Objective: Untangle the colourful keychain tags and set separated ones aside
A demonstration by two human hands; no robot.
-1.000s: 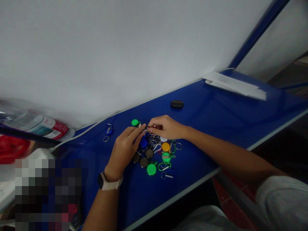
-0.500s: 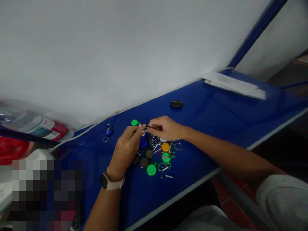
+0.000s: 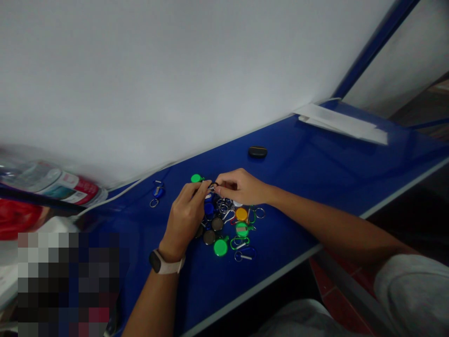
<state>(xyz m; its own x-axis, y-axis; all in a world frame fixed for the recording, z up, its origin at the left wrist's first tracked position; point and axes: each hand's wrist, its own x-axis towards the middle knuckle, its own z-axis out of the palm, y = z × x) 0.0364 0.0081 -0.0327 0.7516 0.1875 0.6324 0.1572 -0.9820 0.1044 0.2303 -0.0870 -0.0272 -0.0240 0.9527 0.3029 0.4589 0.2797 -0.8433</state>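
Open lane over blue table (image 3: 298, 164), between black case (image 3: 257, 152) and white papers (image 3: 343, 124). Wall (image 3: 210, 84) closes far side. Pile of keyrings (image 3: 217, 224) blocks middle, left hand (image 3: 187, 210) and right hand (image 3: 242, 187) over its far part. Gap between forearms, near edge. Bottle (image 3: 75, 185), cable (image 3: 119, 198) crowd left end.

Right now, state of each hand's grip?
Left hand: closed, apparently holding a small metal piece.
Right hand: closed, pinching at the same piece; details hidden.

Reels (image 3: 217, 223), green, blue, orange, dark: mostly heaped between wall-side and front edges of worktop (image 3: 298, 152). You hold small metal piece (image 3: 212, 188).
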